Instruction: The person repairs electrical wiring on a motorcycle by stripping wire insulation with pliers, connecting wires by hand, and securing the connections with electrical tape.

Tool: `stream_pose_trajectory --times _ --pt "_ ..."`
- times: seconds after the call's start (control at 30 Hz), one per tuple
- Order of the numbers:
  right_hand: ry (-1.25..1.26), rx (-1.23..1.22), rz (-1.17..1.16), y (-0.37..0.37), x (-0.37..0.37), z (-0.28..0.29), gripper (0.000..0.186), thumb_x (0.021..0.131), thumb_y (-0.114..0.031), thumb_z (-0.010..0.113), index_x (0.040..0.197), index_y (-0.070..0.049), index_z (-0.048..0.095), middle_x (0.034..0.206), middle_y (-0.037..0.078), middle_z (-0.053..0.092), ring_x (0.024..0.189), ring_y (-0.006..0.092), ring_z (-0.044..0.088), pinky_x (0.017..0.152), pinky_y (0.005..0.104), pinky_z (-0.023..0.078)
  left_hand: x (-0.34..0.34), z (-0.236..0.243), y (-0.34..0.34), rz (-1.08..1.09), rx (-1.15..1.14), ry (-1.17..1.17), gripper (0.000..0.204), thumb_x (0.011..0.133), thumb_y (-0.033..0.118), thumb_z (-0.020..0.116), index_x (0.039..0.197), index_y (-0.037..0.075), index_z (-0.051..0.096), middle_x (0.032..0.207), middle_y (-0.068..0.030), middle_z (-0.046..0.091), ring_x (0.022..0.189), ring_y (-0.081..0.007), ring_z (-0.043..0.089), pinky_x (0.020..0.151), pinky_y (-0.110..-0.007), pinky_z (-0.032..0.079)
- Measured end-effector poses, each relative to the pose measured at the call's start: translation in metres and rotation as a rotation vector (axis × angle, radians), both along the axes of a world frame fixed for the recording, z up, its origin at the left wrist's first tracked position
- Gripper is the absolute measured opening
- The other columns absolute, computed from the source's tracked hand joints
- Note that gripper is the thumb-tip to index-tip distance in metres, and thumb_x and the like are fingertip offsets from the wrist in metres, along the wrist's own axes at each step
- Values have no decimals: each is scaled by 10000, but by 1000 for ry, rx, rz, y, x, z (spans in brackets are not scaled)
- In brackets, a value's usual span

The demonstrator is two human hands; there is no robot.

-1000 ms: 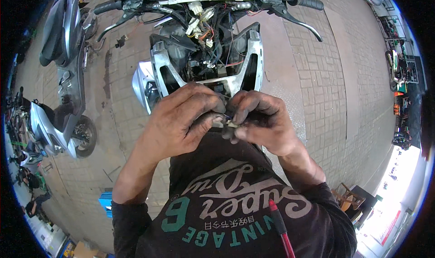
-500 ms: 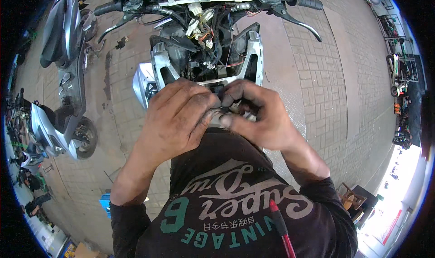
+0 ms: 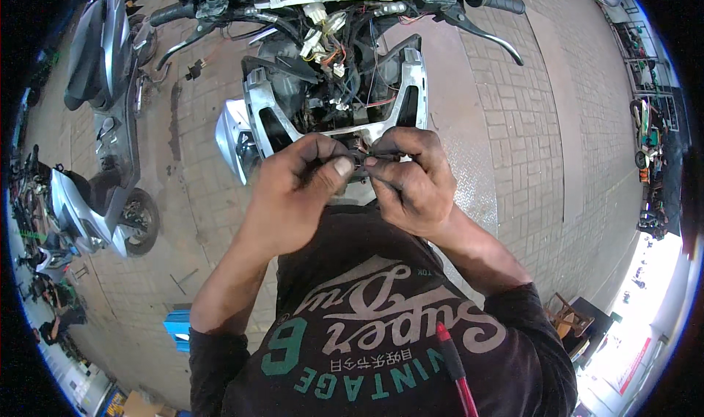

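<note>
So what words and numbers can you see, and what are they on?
I won't copy any out, but here's where they are:
Black shirt: big pale script, readable.
Black shirt: a teal number and curved teal capitals, readable.
Black shirt: a row of small pale characters.
Red-and-white sign, right side: too small to read.

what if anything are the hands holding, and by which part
The left hand and right hand seem to pinch something small and dark; the fingers hide what it is and which part.
</note>
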State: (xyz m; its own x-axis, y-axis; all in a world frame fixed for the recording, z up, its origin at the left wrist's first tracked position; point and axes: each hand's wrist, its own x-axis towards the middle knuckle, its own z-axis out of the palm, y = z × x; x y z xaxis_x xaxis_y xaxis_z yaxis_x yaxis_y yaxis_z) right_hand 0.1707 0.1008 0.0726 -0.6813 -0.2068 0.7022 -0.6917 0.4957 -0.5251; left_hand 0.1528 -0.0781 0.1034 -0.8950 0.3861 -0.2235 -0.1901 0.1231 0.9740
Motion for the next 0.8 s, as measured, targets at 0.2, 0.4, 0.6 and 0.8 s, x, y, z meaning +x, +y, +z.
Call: stream_pose_trajectory --times 0.2,0.4,0.6,0.8 --pt "-423 -148 36 6 -6 8 166 698 -38 720 829 -8 624 884 157 588 753 228 609 624 312 490 7 -20 -10 119 -97 10 179 860 159 583 949 4 583 755 -84 568 655 -191 572 612 -300 467" --pt "-1250 -490 204 14 -10 37 124 810 -46 661 878 43 610 728 54 585 588 89 549 495 213 442 -1 -15 -9 53 -274 936 273 679 69 686 941 43 618 913 -83 564 830 -270 566 676 -343 485" --pt "-1424 -633 308 14 -11 38 128 818 -58 653 880 42 602 700 41 568 552 82 529 461 207 417 -11 -15 -17 -112 -353 1261 305 607 51 702 903 60 626 905 -65 564 808 -263 578 668 -344 491" --pt "-613 -113 139 9 -3 29 140 725 -36 665 849 4 614 864 161 567 754 250 588 551 319 479 -5 -16 -11 -15 -225 913 179 697 29 665 869 43 620 833 -73 580 749 -227 589 649 -307 480"
